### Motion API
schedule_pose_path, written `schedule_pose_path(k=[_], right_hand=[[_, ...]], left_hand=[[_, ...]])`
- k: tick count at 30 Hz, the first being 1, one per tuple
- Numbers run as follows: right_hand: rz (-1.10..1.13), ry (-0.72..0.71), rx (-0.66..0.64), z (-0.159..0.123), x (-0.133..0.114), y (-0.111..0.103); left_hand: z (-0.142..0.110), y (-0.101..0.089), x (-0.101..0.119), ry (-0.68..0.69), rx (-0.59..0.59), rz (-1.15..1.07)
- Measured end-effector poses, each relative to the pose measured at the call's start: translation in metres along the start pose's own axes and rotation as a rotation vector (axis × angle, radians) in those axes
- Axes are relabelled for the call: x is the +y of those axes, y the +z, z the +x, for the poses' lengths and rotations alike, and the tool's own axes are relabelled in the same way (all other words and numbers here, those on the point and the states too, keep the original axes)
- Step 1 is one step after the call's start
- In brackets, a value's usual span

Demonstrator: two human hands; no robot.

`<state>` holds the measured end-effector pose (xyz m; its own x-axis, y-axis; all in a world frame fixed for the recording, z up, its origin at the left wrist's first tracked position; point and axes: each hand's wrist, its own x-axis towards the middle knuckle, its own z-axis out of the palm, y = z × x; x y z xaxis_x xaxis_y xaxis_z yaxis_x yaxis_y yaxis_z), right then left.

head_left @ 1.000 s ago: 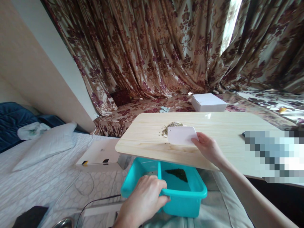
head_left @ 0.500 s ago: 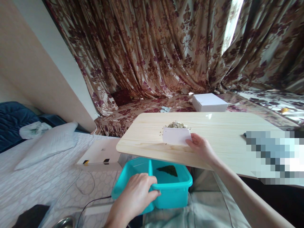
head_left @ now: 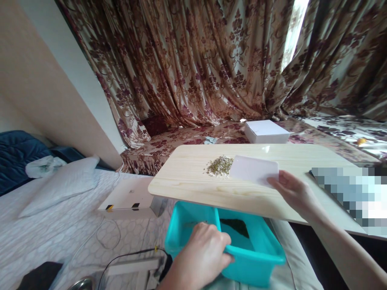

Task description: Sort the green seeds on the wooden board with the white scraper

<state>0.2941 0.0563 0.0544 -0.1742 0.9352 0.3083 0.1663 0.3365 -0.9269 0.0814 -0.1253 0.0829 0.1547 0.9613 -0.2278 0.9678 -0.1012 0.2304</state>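
My left hand [head_left: 208, 251] grips the near rim of a turquoise plastic box [head_left: 254, 257], close to its divider. Dark green material [head_left: 237, 227] lies in the right compartment, while a little pale matter shows in the left one. Between the thumb and fingers of my right hand [head_left: 292, 189] is a flat white plastic card [head_left: 255, 169], held at its right end. The card's left edge is at a heap of mixed green and whitish seeds or grains [head_left: 220, 166] on the light wooden tabletop [head_left: 181, 173]. I cannot tell the exact kind of grain.
A white box [head_left: 267, 131] stands behind the tabletop. A blurred-out object [head_left: 341, 193] lies on its right side. To the left are a pale case [head_left: 130, 197], a pillow [head_left: 63, 179] and cables on the bed. A metal bowl [head_left: 83, 284] shows at the bottom edge.
The turquoise box has moved right with my left hand. My right hand has shifted the card from in front of the heap to its right side, showing more grains.
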Motion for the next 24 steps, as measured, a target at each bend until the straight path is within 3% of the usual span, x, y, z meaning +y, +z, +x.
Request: schedule_pose_path(k=[3,7,15,24], right_hand=[[-0.050,-0.008,0.074,0.010,0.008,-0.009],[-0.036,-0.039,0.056,0.018,0.020,-0.001],[-0.092,-0.033,0.038,0.025,0.031,0.019],[-0.066,-0.035,0.008,0.024,0.038,0.019]], left_hand=[[0.018,0.007,0.028,0.147,-0.015,0.082],[0.031,0.011,0.048,0.247,-0.082,0.113],[0.027,0.012,0.041,0.196,-0.093,0.101],[0.026,0.008,0.044,0.189,-0.079,0.088]])
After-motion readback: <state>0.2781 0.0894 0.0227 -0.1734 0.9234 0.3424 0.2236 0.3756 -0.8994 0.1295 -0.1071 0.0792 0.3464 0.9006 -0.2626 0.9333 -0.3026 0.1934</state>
